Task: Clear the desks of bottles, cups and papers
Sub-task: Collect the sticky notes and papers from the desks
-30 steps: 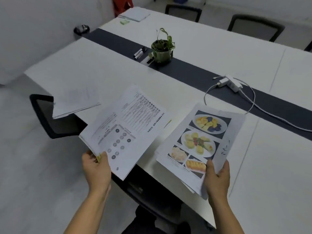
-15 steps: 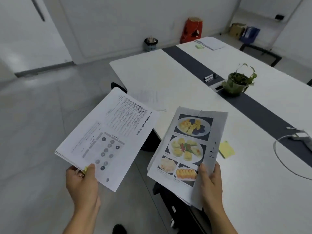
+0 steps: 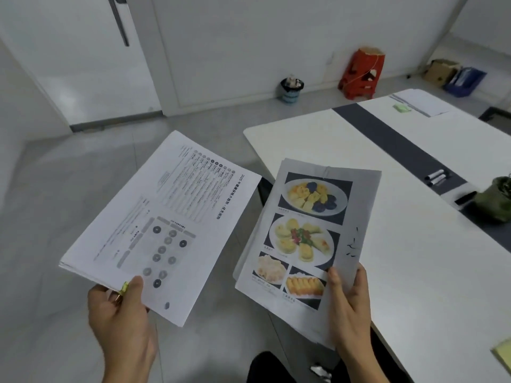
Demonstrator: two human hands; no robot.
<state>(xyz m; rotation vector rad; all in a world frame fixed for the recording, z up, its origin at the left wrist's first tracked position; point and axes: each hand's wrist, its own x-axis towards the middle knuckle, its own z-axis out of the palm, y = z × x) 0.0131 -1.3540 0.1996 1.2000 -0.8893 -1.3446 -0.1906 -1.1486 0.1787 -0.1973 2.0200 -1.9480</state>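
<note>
Pinching, at seven o'clock, a white stack of printed text pages [image 3: 166,217] by one corner in the left hand [image 3: 121,313], and gripping, at five o'clock, a food-photo paper sheaf [image 3: 304,230] in the right hand [image 3: 348,308], both off the white desk [image 3: 428,286], risking loose sheets slipping from the thin corner hold.

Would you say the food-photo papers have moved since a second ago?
Yes: the food-photo papers moved along the desk toward its corner, away from the plant.
</note>
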